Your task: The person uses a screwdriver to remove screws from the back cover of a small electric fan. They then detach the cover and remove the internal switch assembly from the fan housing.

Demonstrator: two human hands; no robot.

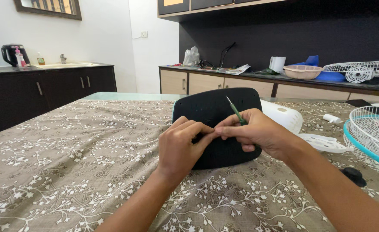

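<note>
While fingertips meet, right hand [258,134] grips thin screwdriver [236,111].

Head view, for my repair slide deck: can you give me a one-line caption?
Both hands, left hand and right hand with a green screwdriver, meet over a black fan base on a floral tablecloth.
</note>
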